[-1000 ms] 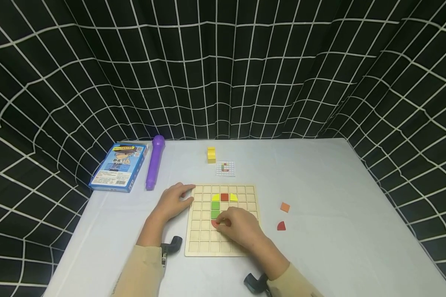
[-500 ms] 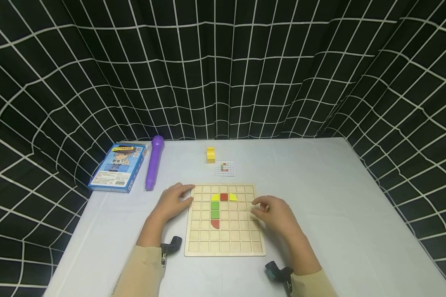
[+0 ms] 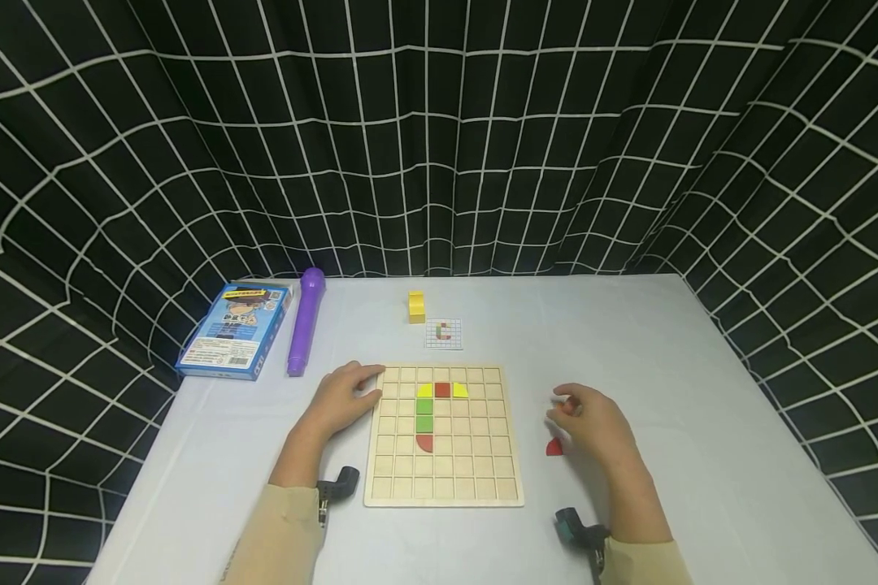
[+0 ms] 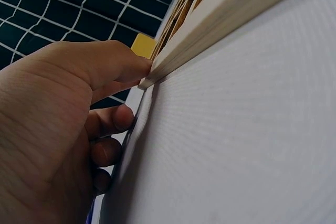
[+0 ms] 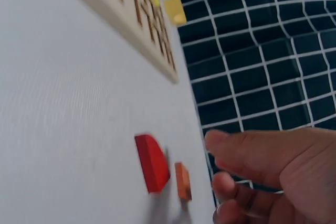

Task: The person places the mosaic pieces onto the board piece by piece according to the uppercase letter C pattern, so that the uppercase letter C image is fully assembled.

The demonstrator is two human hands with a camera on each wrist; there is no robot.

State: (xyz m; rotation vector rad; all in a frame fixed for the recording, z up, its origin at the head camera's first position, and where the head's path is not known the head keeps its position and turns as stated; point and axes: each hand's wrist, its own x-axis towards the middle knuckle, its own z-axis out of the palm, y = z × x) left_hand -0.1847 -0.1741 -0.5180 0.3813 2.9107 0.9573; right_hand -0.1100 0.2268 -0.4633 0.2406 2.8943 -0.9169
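At the left edge of a wooden grid board (image 3: 446,491), my left hand (image 3: 340,396) touches the far left corner with straight thumb and index finger, its other fingers loosely bent. My right hand (image 3: 598,426) hovers right of the board over an orange square tile (image 5: 182,181), partly hidden by it in the head view. Thumb and fingers are apart, and the tile rests on the table. Closer to me lies a red quarter-round tile (image 3: 554,447). On the board sit yellow tiles (image 3: 460,391), a red square (image 3: 442,390), green squares (image 3: 424,423) and another red quarter-round (image 3: 425,443).
Behind the board lie a small pattern card (image 3: 443,334) and a yellow block (image 3: 416,307). To the left are a purple stick with a rounded end (image 3: 306,321) and a blue box (image 3: 234,331). A black grid curtain (image 3: 439,162) surrounds the white table (image 3: 673,349).
My right hand has let go of the red quarter-round on the board and moved right, off the board, to the orange tile. My left hand stays at the board's corner.
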